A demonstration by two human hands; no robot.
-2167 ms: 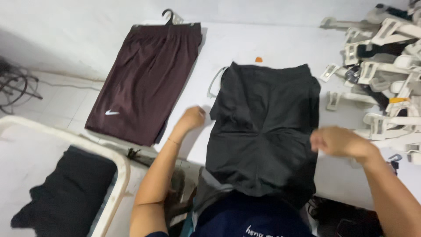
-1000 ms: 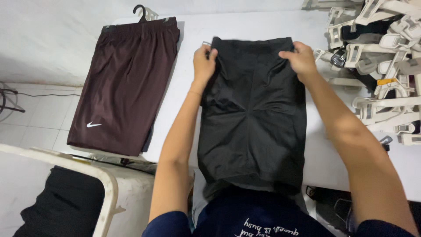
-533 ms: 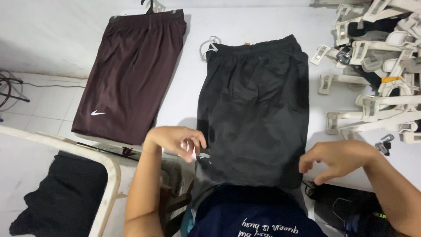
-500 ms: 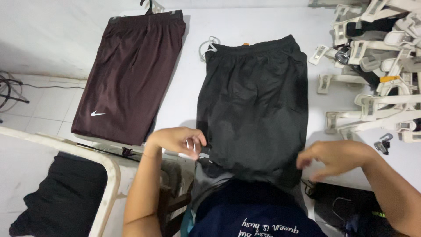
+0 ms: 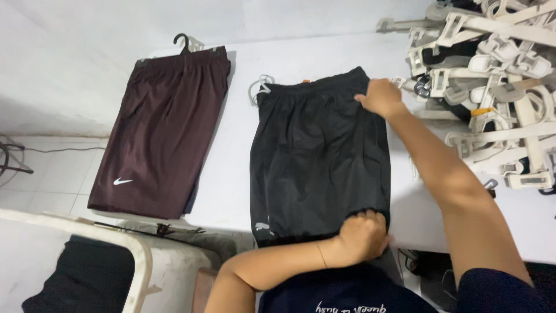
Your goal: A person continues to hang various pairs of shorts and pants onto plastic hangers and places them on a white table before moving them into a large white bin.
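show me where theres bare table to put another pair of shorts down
The widest bare strip of the white table runs between the maroon shorts and the black shorts. Another patch lies above the black waistband, toward the wall. Right of the right hand the pile of white hangers crowds it. The left hand grips the near hem.

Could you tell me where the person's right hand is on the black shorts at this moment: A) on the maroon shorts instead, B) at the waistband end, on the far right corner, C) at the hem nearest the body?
B: the right hand grips the waistband corner of the black shorts, while the left hand holds the near hem.
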